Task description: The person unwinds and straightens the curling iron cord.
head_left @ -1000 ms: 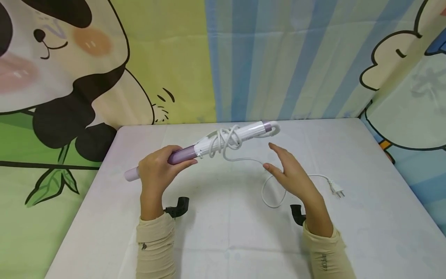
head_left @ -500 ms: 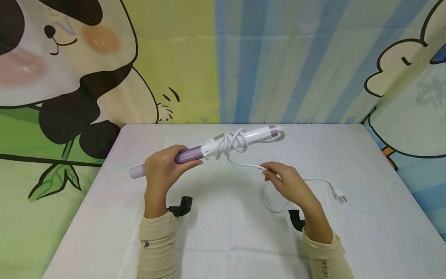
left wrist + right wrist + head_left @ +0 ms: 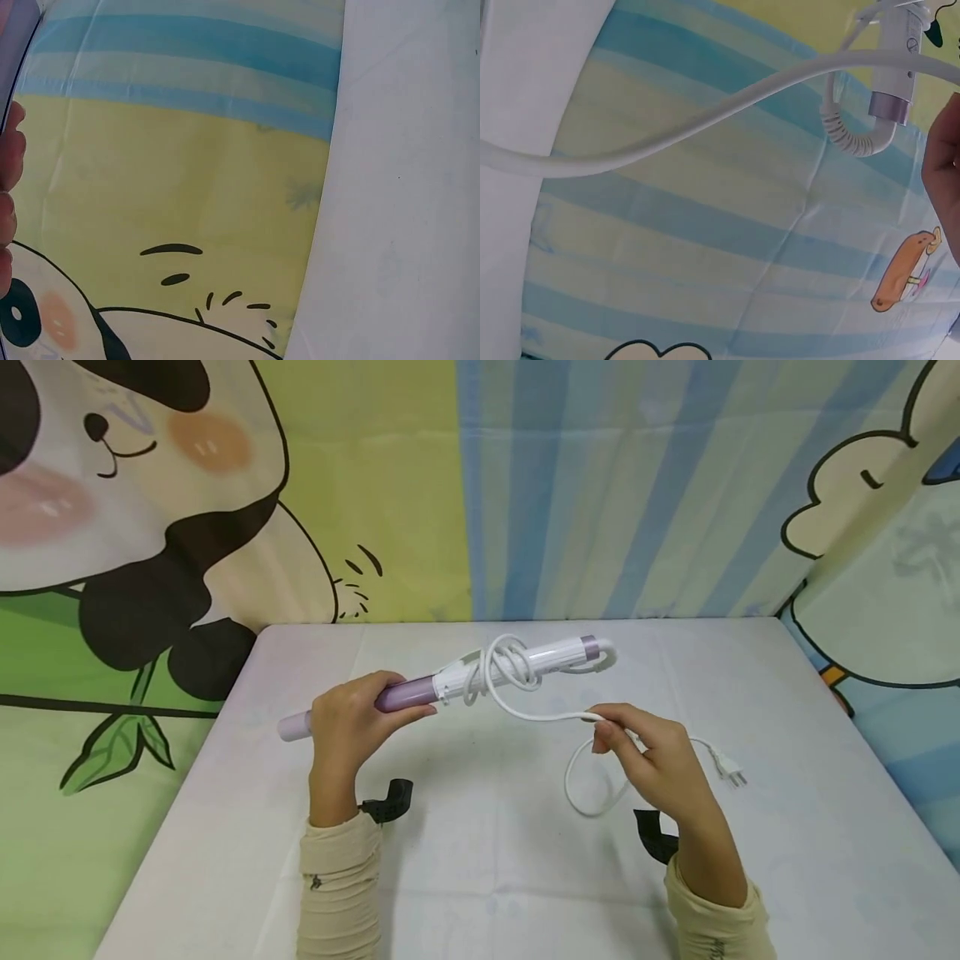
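Note:
A white and purple curling iron (image 3: 558, 655) is held slantwise over the table, its white end up and to the right. My left hand (image 3: 347, 725) grips its purple barrel, and fingers (image 3: 11, 161) of that hand show at the left edge of the left wrist view. Several loops of the white power cord (image 3: 498, 664) are wound round the white handle. To the right, my right hand (image 3: 660, 760) pinches the loose cord between thumb and fingers. In the right wrist view, the cord (image 3: 727, 112) crosses in front of the iron's handle end (image 3: 891, 97).
The cord's two-pin plug (image 3: 727, 768) lies to the right on the white table (image 3: 480, 860). A slack cord loop (image 3: 570, 785) hangs below the right hand. Black camera mounts (image 3: 393, 800) jut from both wrists. A cartoon-printed curtain (image 3: 405, 485) stands behind the table.
My right hand, at first open above the cord, has taken hold of it and drawn it to the right. The cord loop on the handle looks looser. The left hand keeps its grip.

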{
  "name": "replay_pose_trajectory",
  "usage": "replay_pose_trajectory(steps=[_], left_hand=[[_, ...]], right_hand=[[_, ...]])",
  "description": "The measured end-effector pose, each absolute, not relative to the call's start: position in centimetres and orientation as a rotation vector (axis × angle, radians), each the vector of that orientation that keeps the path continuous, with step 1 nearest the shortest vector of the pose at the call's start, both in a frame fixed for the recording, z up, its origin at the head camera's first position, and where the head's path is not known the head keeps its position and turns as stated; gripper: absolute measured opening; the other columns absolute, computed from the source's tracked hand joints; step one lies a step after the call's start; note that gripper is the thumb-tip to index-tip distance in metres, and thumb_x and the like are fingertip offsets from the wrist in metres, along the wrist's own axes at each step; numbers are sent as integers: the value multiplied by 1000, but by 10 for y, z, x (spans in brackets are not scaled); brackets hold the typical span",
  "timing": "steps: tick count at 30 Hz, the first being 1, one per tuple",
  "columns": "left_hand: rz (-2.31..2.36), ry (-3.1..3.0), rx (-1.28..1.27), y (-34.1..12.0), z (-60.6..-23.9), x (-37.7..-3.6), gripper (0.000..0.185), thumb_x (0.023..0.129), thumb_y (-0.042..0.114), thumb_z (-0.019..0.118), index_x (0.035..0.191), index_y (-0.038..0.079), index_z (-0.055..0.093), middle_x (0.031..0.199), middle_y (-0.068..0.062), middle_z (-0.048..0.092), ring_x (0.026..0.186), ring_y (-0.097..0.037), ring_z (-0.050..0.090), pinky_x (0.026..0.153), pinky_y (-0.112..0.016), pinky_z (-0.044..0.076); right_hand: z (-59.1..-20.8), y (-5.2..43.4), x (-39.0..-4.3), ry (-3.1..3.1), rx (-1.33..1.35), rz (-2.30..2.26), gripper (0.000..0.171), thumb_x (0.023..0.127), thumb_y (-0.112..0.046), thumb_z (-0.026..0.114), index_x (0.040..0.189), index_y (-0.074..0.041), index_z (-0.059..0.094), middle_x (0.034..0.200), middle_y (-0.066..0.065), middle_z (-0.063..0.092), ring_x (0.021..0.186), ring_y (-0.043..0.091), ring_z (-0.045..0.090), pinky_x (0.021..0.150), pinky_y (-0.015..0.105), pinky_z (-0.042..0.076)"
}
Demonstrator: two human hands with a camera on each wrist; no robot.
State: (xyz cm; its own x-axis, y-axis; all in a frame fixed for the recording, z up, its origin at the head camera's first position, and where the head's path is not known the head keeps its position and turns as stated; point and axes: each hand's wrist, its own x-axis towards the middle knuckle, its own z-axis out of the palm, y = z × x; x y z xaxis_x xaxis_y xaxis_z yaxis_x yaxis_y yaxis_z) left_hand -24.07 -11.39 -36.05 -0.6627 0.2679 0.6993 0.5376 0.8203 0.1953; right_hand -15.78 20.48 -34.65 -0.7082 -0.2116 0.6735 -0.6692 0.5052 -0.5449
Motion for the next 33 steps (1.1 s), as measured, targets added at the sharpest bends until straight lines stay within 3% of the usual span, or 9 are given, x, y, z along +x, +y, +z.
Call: replay_pose_trajectory(steps=[5, 9, 20, 28, 33], left_hand=[[-509, -2330, -679, -112, -361, -241, 48, 51, 50, 82, 80, 15, 67, 66, 0, 66, 48, -14, 52, 45, -27, 36], [-523, -2321, -761, -110, -361, -242, 47, 51, 51, 81, 80, 16, 68, 66, 2, 67, 50, -12, 54, 47, -27, 39], [-551, -2283, -785, -109, -361, -243, 48, 51, 49, 82, 80, 14, 68, 68, 0, 67, 50, -14, 55, 47, -27, 40], [-605, -2201, -756, -113, -360, -244, 49, 47, 43, 85, 79, 10, 69, 68, -2, 68, 50, -16, 56, 47, -29, 40], [-634, -2184, -714, -114, -360, -243, 48, 48, 41, 85, 79, 8, 69, 68, -4, 68, 52, -18, 58, 48, -31, 41]], right_hand=[[-343, 212, -161, -2022, 541, 1330, 12, 86, 10, 51, 93, 11, 61, 67, -6, 60, 66, -1, 57, 68, 11, 46], [-343, 224, -164, -1962, 291, 1403, 16, 88, 7, 51, 97, 17, 59, 70, -13, 60, 61, -1, 58, 64, 10, 47], [-346, 245, -168, -2189, -124, 1337, 22, 91, -10, 53, 101, 6, 64, 65, -19, 57, 55, -3, 56, 61, 9, 46], [-352, 248, -172, -2570, -85, 1085, 27, 94, -21, 49, 104, 1, 62, 74, 7, 62, 58, -4, 53, 60, 7, 42], [-354, 250, -172, -2766, 31, 993, 28, 96, -22, 45, 105, -1, 61, 73, 6, 62, 61, 6, 57, 59, 19, 45]])
